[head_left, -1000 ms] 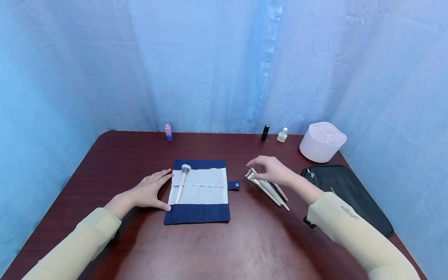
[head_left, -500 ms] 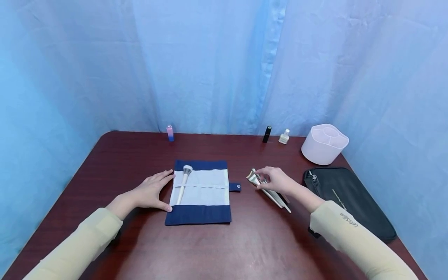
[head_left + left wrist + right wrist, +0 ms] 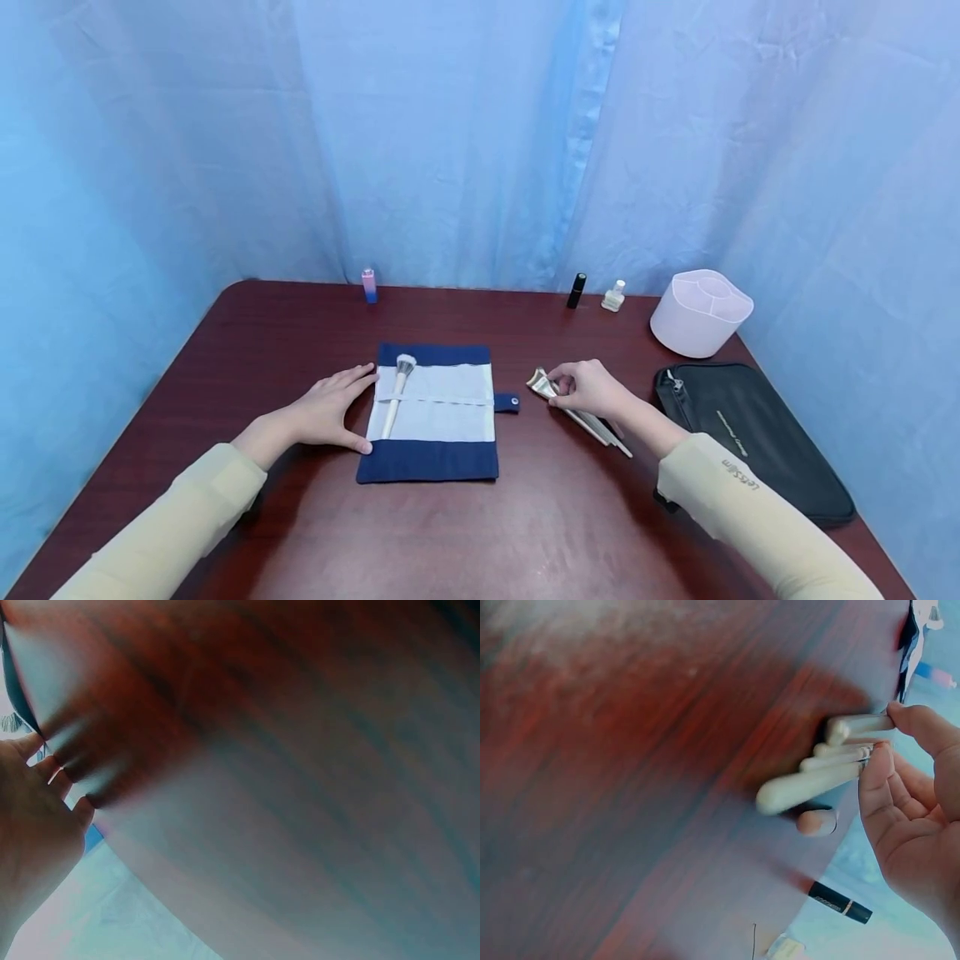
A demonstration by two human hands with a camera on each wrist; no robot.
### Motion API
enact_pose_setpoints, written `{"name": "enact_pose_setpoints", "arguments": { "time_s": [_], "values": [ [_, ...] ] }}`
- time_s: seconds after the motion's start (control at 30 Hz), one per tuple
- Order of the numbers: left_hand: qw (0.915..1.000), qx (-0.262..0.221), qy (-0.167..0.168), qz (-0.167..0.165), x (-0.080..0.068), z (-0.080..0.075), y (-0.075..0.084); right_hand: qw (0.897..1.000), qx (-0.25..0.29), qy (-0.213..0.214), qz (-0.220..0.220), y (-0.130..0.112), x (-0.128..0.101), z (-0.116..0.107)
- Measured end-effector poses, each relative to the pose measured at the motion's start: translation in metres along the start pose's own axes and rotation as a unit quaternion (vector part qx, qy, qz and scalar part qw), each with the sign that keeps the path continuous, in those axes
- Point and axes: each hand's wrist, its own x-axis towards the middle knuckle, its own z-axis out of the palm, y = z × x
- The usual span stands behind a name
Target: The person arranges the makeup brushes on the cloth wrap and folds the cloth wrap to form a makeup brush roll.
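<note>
A navy and white brush roll (image 3: 450, 418) lies unfolded on the table, with one white-handled makeup brush (image 3: 393, 404) tucked under its strap. My left hand (image 3: 324, 410) rests at the roll's left edge, fingers extended, thumb on the lower navy band. Right of the roll lies a bunch of pale-handled makeup brushes (image 3: 592, 427). My right hand (image 3: 588, 390) pinches among them near their head ends, between thumb and fingers. In the right wrist view several brush handles (image 3: 810, 786) fan out from the fingertips; the hand hides part of the bunch in the head view.
A black zip case (image 3: 757, 437) lies under the right forearm's far side. Behind it stands a white divided holder (image 3: 697, 321). Along the back edge are a black lipstick tube (image 3: 576, 292), a small nail polish bottle (image 3: 612, 297) and a pink-blue tube (image 3: 369, 286).
My right hand has come down onto the brush bunch, and its thumb and fingers have closed together there. The left hand stays at the roll's edge.
</note>
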Motion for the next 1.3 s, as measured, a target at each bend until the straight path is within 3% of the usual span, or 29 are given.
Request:
{"name": "enact_pose_setpoints", "arguments": {
  "time_s": [0.7, 1.0, 1.3],
  "values": [
    [1.0000, -0.005, -0.004, -0.004, -0.001, 0.000, 0.001, 0.997, -0.056, -0.018, 0.046, -0.014, 0.007, 0.001],
    [1.0000, -0.001, -0.007, 0.000, 0.000, 0.000, 0.000, 1.000, 0.015, -0.006, -0.005, -0.017, 0.013, -0.013],
    [0.9999, -0.008, -0.006, -0.002, -0.002, -0.004, 0.004, 0.996, 0.086, 0.009, -0.026, -0.038, 0.026, -0.041]
  ]
}}
